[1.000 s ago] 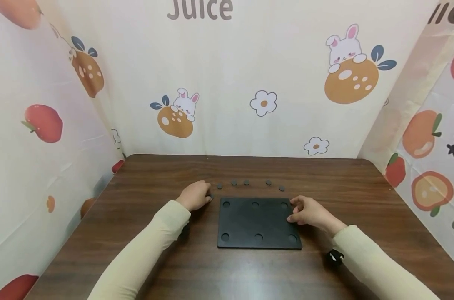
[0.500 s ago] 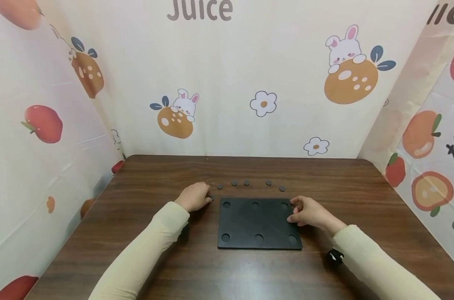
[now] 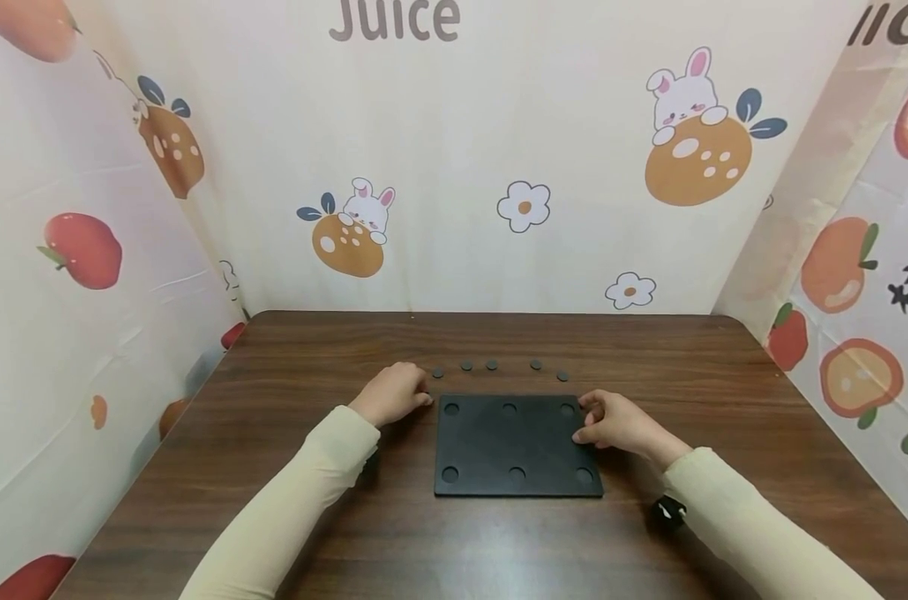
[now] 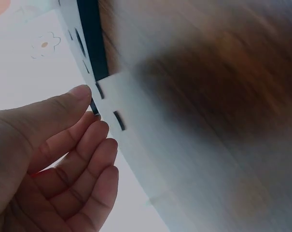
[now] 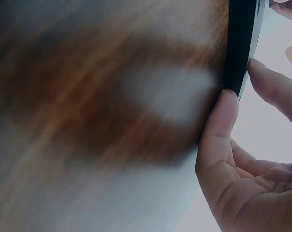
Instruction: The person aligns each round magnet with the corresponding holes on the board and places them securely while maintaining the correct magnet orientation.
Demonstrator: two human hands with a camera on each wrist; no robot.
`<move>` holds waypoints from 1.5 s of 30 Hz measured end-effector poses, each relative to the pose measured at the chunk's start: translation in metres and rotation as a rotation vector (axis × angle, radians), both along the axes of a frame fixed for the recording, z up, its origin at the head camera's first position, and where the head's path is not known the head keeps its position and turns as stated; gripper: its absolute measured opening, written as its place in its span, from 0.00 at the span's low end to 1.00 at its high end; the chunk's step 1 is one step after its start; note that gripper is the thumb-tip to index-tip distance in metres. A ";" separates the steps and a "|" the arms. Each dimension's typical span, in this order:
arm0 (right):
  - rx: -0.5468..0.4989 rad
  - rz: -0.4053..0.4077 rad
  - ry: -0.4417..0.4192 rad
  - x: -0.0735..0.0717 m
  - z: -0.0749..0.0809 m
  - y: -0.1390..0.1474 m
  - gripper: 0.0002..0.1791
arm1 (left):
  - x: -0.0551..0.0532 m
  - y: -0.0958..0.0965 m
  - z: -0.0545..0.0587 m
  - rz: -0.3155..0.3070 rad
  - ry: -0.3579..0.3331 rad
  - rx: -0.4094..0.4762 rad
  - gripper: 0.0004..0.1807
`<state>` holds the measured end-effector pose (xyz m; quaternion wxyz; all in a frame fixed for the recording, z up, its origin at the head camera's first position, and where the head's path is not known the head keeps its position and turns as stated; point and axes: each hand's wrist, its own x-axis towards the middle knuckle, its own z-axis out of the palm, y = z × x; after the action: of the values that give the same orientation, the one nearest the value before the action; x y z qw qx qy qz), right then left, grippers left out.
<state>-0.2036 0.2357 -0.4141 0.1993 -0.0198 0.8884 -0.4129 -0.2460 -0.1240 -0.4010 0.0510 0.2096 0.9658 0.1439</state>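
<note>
Left hand (image 3: 391, 393) pinches one small disc (image 4: 93, 107) between thumb and fingertip; right hand (image 3: 622, 427) holds the board (image 3: 517, 443) by its right edge. Board lies just right of the left grip, five loose discs (image 3: 491, 365) in a row beyond it, running right. I'd go light on the disc's rim, level, fingers clear of the nearest loose one; right hand steady, no lifting, so the board doesn't skid. Left wrist view gives me the disc's edge under the thumb, head view hides it; only head view gives me all six hollows (image 3: 451, 409)
</note>
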 end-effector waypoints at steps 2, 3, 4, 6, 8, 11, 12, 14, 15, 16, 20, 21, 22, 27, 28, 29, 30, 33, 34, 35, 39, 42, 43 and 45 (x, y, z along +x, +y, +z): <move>0.004 0.000 0.001 0.000 0.000 0.000 0.39 | 0.002 0.002 0.001 -0.004 0.001 -0.001 0.06; 0.004 0.000 0.001 0.000 0.000 0.000 0.39 | 0.003 0.003 0.001 -0.005 0.002 0.004 0.05; 0.005 0.001 0.001 0.000 0.000 0.000 0.39 | 0.004 0.004 0.002 -0.006 0.002 0.007 0.05; 0.007 0.005 0.002 -0.001 0.000 0.000 0.39 | 0.006 0.006 0.002 -0.007 -0.005 0.021 0.06; 0.008 0.007 0.002 -0.001 0.000 0.000 0.39 | 0.008 0.008 0.003 -0.010 -0.016 0.040 0.06; 0.008 0.012 0.000 -0.001 0.000 0.001 0.39 | 0.010 0.010 0.003 -0.024 -0.022 0.064 0.05; 0.008 0.013 0.000 -0.001 0.000 0.001 0.39 | 0.011 0.011 0.004 -0.030 -0.022 0.069 0.05; 0.006 0.014 -0.004 -0.002 0.000 0.001 0.39 | 0.011 0.012 0.004 -0.047 -0.007 0.069 0.05; 0.006 0.016 -0.006 -0.002 0.000 0.001 0.39 | 0.011 0.013 0.004 -0.053 0.001 0.069 0.05; 0.007 0.016 -0.006 -0.002 0.000 0.001 0.39 | 0.011 0.013 0.004 -0.057 0.007 0.070 0.05; 0.010 0.018 -0.007 -0.002 0.001 0.001 0.40 | 0.010 0.017 0.003 -0.065 0.013 0.066 0.04; 0.011 0.017 -0.007 -0.002 0.001 0.002 0.39 | 0.010 0.018 0.003 -0.062 0.004 0.068 0.04; 0.011 0.016 -0.007 -0.002 0.001 0.002 0.39 | 0.010 0.019 0.003 -0.062 0.002 0.066 0.04; 0.007 0.015 -0.009 -0.002 0.000 0.002 0.39 | 0.011 0.021 0.004 -0.066 0.003 0.063 0.04; 0.006 0.015 -0.009 -0.002 0.000 0.002 0.39 | 0.011 0.021 0.004 -0.067 0.003 0.063 0.05; 0.008 0.016 -0.009 -0.002 0.000 0.001 0.39 | 0.011 0.021 0.004 -0.069 0.005 0.062 0.05; 0.010 0.016 -0.008 -0.002 0.000 0.001 0.39 | 0.011 0.022 0.003 -0.071 0.007 0.059 0.05; 0.011 0.017 -0.008 -0.002 -0.001 0.001 0.39 | 0.011 0.023 0.003 -0.084 0.014 0.056 0.05; 0.012 0.016 -0.007 -0.002 -0.001 0.001 0.39 | 0.011 0.024 0.003 -0.088 0.015 0.053 0.05; 0.012 0.016 -0.007 -0.002 -0.001 0.002 0.39 | 0.011 0.025 0.003 -0.091 0.016 0.048 0.05; 0.014 0.016 -0.007 -0.002 -0.001 0.002 0.39 | 0.011 0.027 0.002 -0.099 0.016 0.035 0.05; 0.016 0.019 -0.006 -0.002 -0.001 0.002 0.39 | 0.011 0.029 0.002 -0.095 0.008 0.033 0.05; 0.016 0.019 -0.005 -0.002 -0.001 0.002 0.39 | 0.012 0.029 0.003 -0.091 0.003 0.032 0.05; 0.016 0.021 -0.006 -0.002 -0.001 0.002 0.39 | 0.012 0.030 0.003 -0.089 -0.003 0.028 0.06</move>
<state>-0.2060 0.2373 -0.4148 0.2063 -0.0262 0.8909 -0.4037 -0.2341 -0.0941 -0.3983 0.0559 0.2528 0.9533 0.1554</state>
